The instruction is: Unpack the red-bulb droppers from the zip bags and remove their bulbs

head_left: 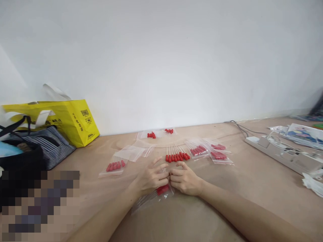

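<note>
1. Using row of loose red-ended sticks [177,157] as ref pt, laid on brown surface [252,181], w/ red ends on near side & thin pale shafts toward white wall [161,67].
2. Just on near side of row, slightly L: holding clear zip bag [152,200], w/ more red-ended sticks inside, shafts toward near L.
3. Also on near side of row: grasping bag's edge w/ L hand [155,176] & R hand [185,179], fingers curled in, close together; fingertips partly hidden, so can't tell which ones pinch.
4. L of row: lying flat, filled zip bag [115,166] w/ approx. five red ends; nearer to row, overlapping flat bags [130,153].
5. Just R of row: lying grouped, approx. three filled packets [199,151].
6. Beyond row, near wall: lying on clear plastic, two small red clusters [151,135].
7. Well L of row: resting by wall, yellow tote [83,124] & striped bag [50,144]. Well R: lying lengthwise, white power strip [267,155] w/ plugs in.
</note>
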A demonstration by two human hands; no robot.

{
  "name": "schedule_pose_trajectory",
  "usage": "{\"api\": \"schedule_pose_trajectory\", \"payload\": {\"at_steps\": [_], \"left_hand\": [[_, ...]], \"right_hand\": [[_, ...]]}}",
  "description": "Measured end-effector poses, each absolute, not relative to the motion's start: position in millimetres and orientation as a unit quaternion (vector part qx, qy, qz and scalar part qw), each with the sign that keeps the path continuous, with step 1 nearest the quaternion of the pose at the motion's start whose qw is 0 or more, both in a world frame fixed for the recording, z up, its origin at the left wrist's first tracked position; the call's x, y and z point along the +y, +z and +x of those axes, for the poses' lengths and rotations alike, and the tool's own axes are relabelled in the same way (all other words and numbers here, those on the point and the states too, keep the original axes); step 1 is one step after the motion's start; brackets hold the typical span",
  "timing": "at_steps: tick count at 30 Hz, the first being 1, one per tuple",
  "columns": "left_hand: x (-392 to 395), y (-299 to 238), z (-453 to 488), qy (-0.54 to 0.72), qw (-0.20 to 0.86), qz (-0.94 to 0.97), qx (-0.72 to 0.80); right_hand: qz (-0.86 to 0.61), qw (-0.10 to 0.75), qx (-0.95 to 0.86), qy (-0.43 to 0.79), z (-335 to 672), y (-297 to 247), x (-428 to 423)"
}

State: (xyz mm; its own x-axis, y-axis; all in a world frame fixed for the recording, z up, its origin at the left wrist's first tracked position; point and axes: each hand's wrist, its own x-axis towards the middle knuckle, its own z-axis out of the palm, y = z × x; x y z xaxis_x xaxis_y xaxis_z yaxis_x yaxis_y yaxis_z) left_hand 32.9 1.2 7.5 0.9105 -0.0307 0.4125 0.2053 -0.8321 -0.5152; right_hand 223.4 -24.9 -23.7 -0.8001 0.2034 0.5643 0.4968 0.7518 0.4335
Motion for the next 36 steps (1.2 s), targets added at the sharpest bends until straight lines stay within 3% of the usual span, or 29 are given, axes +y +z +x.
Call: {"api": "schedule_pose_trajectory", "payload": {"at_steps": [6, 10, 15, 22, 36], "left_hand": [[1.3, 7.4, 26.4, -0.207, 0.153, -0.949, -0.182], [-19.2, 1.3, 16.7, -0.155, -0.003, -0.936, -0.317], [-49.9, 3.7, -2.6, -0.062, -0.090, -0.931, -0.349], [-51.2, 1.6, -4.5, -0.059, -0.114, -0.924, -0.361], [-48.6, -2.9, -3.3, -0.110, -0.088, -0.915, -0.378]], "right_hand": [[-0.223, 0.278, -0.902, -0.242, 227.7, -20.8, -23.8], [-0.254, 0.264, -0.923, -0.123, 231.7, -20.3, -26.5], [-0.276, 0.249, -0.928, 0.031, 237.9, -17.0, -29.3], [-0.357, 0.291, -0.884, 0.075, 229.0, -21.5, -28.1], [-0.379, 0.262, -0.879, 0.124, 221.6, -17.4, -26.7]]}}
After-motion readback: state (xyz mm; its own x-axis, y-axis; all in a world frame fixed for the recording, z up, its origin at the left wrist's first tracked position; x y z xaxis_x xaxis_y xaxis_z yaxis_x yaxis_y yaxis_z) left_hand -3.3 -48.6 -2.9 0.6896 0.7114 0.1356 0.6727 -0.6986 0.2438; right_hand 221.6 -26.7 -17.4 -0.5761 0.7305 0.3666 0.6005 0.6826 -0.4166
